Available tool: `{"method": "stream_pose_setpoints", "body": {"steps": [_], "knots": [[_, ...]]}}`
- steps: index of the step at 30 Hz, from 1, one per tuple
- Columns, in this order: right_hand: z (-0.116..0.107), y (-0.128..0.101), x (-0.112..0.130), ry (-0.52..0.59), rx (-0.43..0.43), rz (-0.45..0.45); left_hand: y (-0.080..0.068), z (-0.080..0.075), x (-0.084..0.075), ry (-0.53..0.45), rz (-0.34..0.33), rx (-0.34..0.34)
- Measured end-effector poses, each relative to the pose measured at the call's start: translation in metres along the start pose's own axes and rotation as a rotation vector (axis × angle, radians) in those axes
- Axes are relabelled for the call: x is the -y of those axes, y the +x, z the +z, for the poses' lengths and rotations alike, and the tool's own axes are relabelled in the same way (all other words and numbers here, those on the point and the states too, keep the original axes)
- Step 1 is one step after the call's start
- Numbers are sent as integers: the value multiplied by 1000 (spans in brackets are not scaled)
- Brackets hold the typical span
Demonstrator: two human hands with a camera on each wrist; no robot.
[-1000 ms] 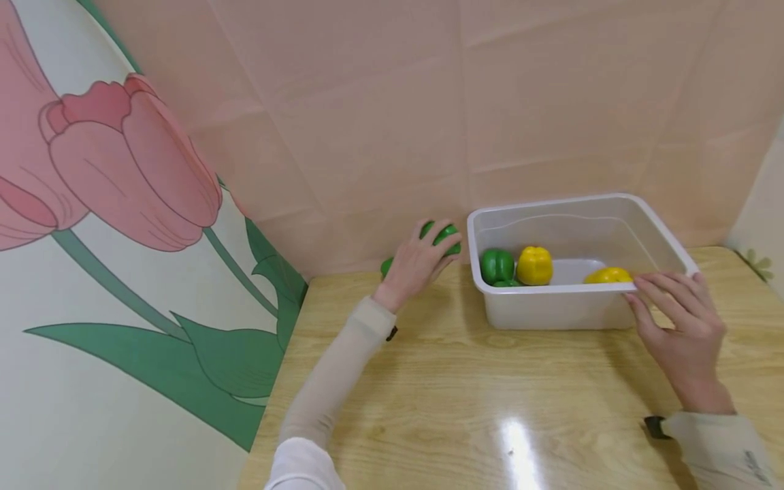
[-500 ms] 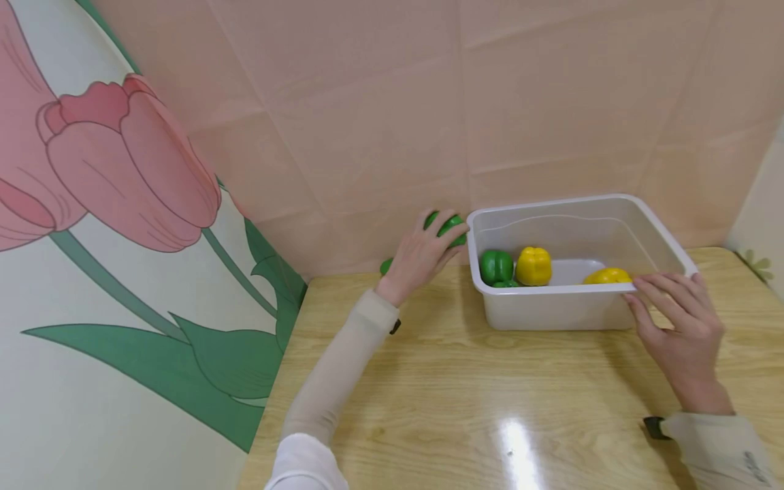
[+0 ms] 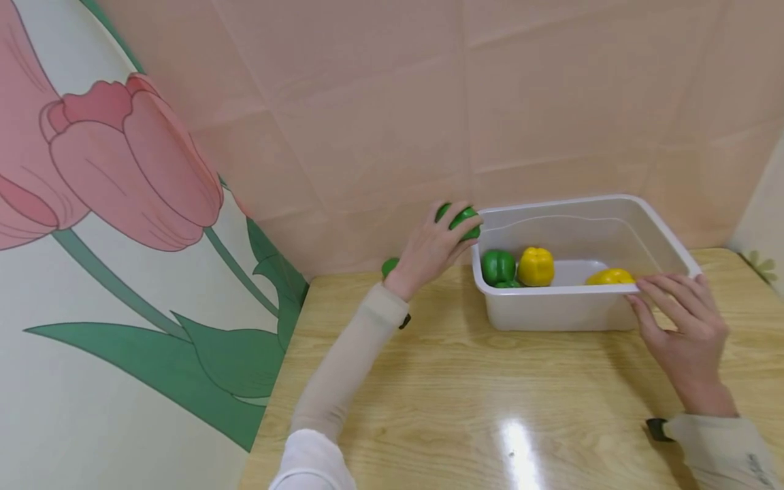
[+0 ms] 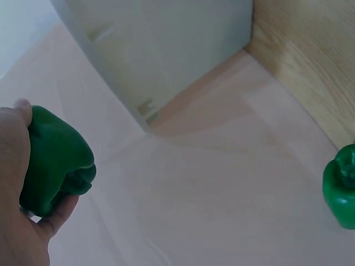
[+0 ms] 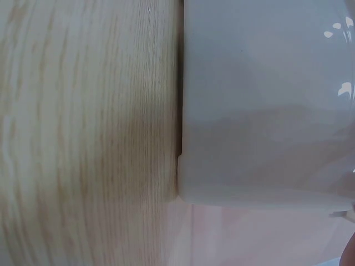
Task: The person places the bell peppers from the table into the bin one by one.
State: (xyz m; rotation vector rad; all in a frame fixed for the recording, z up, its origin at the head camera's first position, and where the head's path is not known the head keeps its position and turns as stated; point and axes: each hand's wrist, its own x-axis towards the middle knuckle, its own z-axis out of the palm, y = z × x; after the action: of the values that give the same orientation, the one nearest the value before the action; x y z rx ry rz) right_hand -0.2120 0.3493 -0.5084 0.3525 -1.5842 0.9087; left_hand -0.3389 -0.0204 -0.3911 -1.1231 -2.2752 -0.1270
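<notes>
My left hand point(image 3: 427, 252) grips a green bell pepper point(image 3: 468, 221), raised by the back left corner of a pale grey plastic bin point(image 3: 557, 309). In the left wrist view, fingers and thumb wrap this pepper point(image 4: 55, 160), apart from the bin wall. Behind my left wrist, another green bell pepper point(image 3: 388, 267) lies mostly hidden on the table. Inside the bin are a green bell pepper point(image 3: 498, 267), part of a second green one point(image 3: 507, 284), an upright yellow bell pepper point(image 3: 536, 267) and a yellow one point(image 3: 611, 277) partly hidden by the rim. My right hand point(image 3: 689, 330) pinches the bin's front right rim.
The wooden table point(image 3: 453, 381) backs onto a pink cloth point(image 3: 367, 136). At the left stands a wall with painted tulips point(image 3: 147, 163). Another pale wall point(image 3: 765, 204) closes off the right side.
My left hand has carried the green bell pepper up and to the right, closer to the bin's left rim. My right hand has stayed on the rim.
</notes>
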Motion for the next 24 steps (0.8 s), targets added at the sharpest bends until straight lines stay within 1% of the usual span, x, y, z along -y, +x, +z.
{"method": "stream_pose_setpoints", "body": {"steps": [12, 21, 24], "knots": [[-1, -1, -1, -13, 7, 0, 10, -5, -5, -24, -17, 16], [-1, 0, -2, -8, 7, -1, 17, -4, -10, 3, 2, -4], [-1, -1, -2, -6, 7, -2, 19, -4, -13, -3, 4, -6]]}}
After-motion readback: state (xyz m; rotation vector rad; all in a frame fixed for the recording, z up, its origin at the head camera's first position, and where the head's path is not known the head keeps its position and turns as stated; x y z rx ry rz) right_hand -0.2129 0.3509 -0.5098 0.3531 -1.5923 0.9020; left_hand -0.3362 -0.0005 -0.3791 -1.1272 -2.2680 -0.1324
